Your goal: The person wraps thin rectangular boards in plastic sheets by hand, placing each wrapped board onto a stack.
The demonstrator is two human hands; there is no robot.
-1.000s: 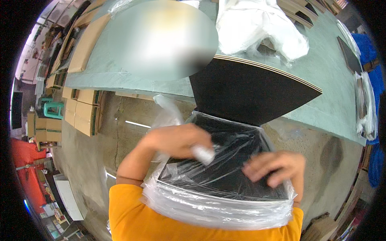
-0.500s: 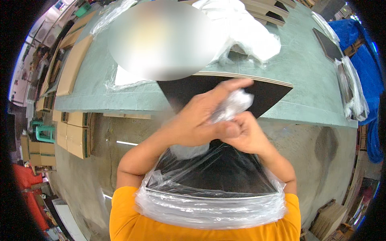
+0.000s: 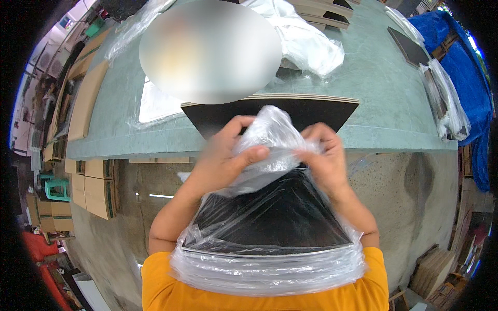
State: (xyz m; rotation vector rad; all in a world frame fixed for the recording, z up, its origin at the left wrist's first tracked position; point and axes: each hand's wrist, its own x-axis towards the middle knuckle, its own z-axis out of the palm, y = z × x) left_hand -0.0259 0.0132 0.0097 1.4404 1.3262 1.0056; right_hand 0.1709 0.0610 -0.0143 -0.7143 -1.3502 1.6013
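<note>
1. Head view, by apparent size: one pale green table (image 3: 381, 93) spans the upper field.
2. Film-wrapped black panel (image 3: 272, 220), one visible, between the person's body and the table's near edge. Done, judging by its lie: film covers the upper face and gathers in layers along the near side.
3. Blue sheeting (image 3: 473, 106), one mass, at far right.
4. Black-faced boards (image 3: 332, 110), one stack, at the table's near edge; layers too fine to count.
5. Clear film (image 3: 272, 129), one loose bunch raised above the panel's far end. Left, apparently: this portion, neither flat nor fastened.
6. Hands, two. Left hand (image 3: 228, 158): partly closed, the bunch gripped between thumb and fingers. Right hand (image 3: 327, 158): fingers curled, thumb pinching the bunch's right side.
7. Green stool (image 3: 58, 190), one visible, at far left on the floor.
</note>
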